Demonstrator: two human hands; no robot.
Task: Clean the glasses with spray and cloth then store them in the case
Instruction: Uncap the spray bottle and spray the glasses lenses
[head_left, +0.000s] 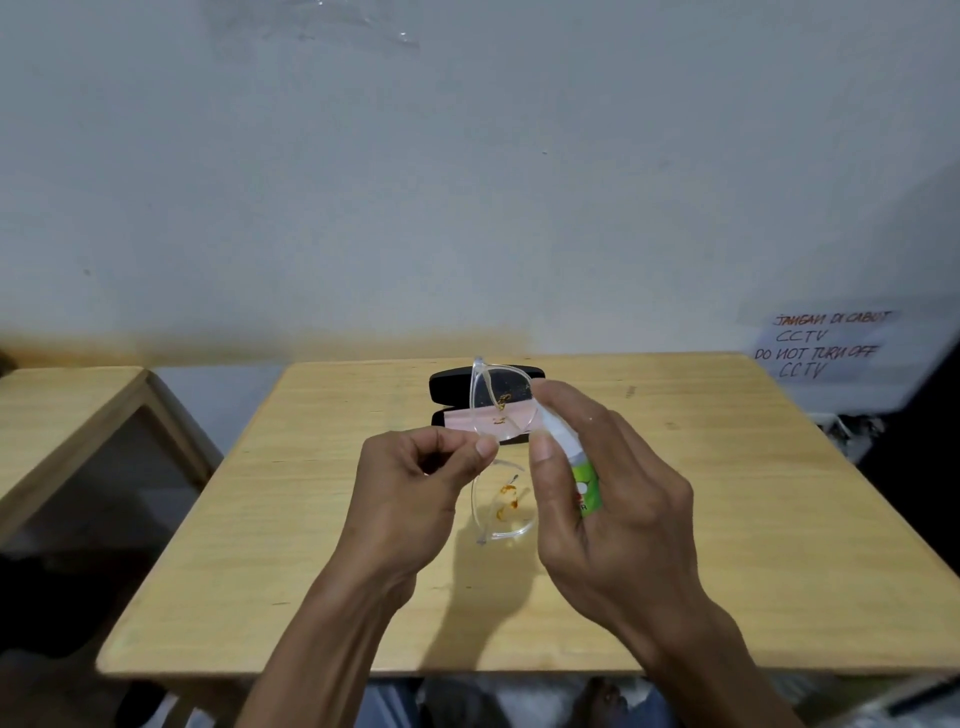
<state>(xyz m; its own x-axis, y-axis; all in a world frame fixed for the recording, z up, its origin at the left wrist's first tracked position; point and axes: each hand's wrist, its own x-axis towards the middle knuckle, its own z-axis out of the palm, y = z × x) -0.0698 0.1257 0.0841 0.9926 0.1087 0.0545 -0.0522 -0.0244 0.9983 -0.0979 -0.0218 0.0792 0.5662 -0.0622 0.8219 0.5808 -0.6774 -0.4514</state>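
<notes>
My left hand (415, 478) pinches a pair of clear-framed glasses (501, 514) at the bridge and holds them upright above the wooden table (311, 597). Orange smears mark both lenses. My right hand (602, 499) grips a small spray bottle (576, 473) with a white top and green label, its nozzle close to the upper lens. Behind the glasses an open black case (452, 384) lies on the table with a pink cloth (457, 418) inside it.
A second wooden table (67, 415) stands to the left. The wall runs right behind the table's far edge. A paper note with handwriting (826, 343) hangs at the right.
</notes>
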